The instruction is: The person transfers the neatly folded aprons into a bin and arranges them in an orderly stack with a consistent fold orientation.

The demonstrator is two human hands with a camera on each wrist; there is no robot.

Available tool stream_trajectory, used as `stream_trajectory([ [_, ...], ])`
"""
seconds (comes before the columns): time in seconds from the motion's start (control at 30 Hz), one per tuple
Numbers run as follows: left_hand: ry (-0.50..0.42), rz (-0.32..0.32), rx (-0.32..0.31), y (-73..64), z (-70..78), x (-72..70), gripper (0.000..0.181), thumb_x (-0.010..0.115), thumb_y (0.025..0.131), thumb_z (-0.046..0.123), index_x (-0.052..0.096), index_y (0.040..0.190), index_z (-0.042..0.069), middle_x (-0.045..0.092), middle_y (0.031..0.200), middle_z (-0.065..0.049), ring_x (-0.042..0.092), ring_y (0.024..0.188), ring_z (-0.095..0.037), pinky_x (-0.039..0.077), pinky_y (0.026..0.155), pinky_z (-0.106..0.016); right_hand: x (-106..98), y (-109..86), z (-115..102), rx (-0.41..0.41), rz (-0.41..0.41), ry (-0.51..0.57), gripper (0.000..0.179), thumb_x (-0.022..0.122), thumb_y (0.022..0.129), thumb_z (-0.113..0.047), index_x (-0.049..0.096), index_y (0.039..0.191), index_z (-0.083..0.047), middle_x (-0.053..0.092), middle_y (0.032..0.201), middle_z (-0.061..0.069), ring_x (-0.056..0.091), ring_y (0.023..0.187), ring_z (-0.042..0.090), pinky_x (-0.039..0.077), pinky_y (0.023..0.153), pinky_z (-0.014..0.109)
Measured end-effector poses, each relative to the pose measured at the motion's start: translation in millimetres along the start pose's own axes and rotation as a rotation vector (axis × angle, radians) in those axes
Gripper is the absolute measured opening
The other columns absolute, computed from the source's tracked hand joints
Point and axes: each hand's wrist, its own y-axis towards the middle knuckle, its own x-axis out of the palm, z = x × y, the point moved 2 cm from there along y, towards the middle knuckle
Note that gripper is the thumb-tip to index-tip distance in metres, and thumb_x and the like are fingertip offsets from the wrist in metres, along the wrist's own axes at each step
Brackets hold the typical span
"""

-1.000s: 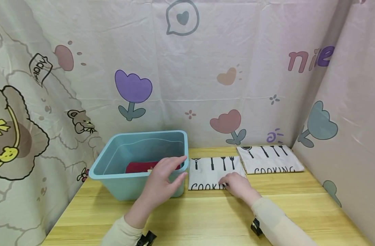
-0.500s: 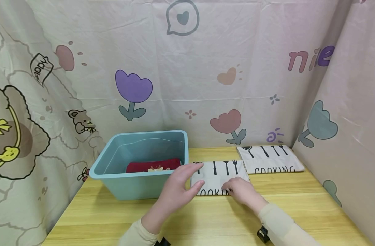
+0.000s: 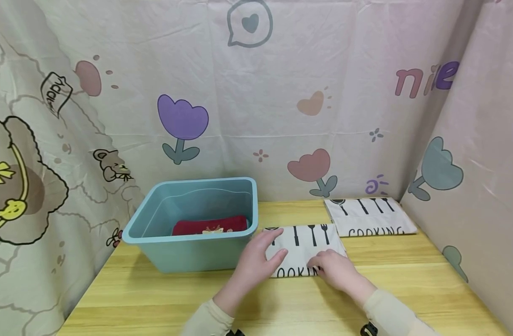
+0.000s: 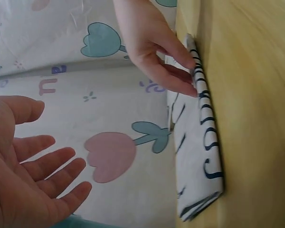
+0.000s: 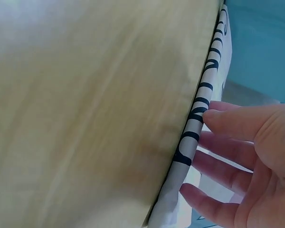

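A folded white cloth (image 3: pixel 300 252) with black utensil prints and the word COOKING lies flat on the table, right of the blue bin. At its near edge my right hand (image 3: pixel 333 268) pinches the fold. In the right wrist view the thumb (image 5: pixel 228 122) lies on the lettered edge, with the other fingers on the upper face. Over the cloth's left end hovers my left hand (image 3: pixel 260 259), thumb and fingers spread and holding nothing. The left wrist view shows this hand (image 4: pixel 33 175) apart from the cloth.
A light-blue plastic bin (image 3: pixel 189 254) stands on the left, with a dark red cloth (image 3: pixel 210 226) inside. Behind to the right lies a second folded COOKING cloth (image 3: pixel 369 218). A printed curtain (image 3: pixel 256 116) encloses the wooden table (image 3: pixel 164 298) at the back and sides.
The nearer folded cloth has slid toward me and slightly right, along with my right hand. My left hand has moved right, from the bin's rim to over the cloth's left end.
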Motion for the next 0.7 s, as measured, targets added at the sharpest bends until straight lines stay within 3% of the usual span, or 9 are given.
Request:
stream_trajectory([
  [0.2,-0.010,0.003,-0.101,-0.6,-6.1,14.6,0.049,0.068,0.093,0.027,0.058,0.137,0.007,0.060,0.134,-0.010,0.051,0.127,-0.033,0.043,0.103,-0.053,-2,-6.4,-3,0.025,-0.030,0.008,0.030,0.078,0.074,0.001,0.076,0.098,-0.018,0.070,0.092,-0.001,0.065,0.087,0.023,0.055,0.076,0.043],
  [0.47,-0.036,0.017,-0.226,-2.7,-11.4,32.6,0.056,0.070,0.092,0.027,0.054,0.140,0.005,0.057,0.137,-0.014,0.051,0.127,-0.034,0.043,0.103,-0.053,-7,-4.8,5,-0.039,0.004,0.085,0.020,0.078,0.079,-0.006,0.076,0.098,-0.014,0.071,0.092,-0.001,0.065,0.083,0.017,0.055,0.075,0.038],
  [0.57,-0.054,0.039,-0.275,-2.0,-14.3,38.0,0.057,0.070,0.092,0.027,0.053,0.140,0.003,0.055,0.138,-0.016,0.050,0.127,-0.036,0.042,0.104,-0.054,-12,-3.8,13,0.024,0.014,0.150,0.018,0.076,0.084,-0.011,0.074,0.102,-0.011,0.072,0.096,0.002,0.066,0.084,0.017,0.056,0.076,0.039],
  [0.7,-0.060,0.061,-0.330,-0.2,-19.7,44.8,0.059,0.071,0.091,0.027,0.051,0.139,-0.002,0.052,0.139,-0.021,0.048,0.128,-0.040,0.039,0.105,-0.055,-19,-2.9,26,0.179,0.043,0.239,0.025,0.073,0.088,-0.012,0.071,0.112,-0.006,0.071,0.108,0.010,0.067,0.093,0.026,0.055,0.084,0.047],
])
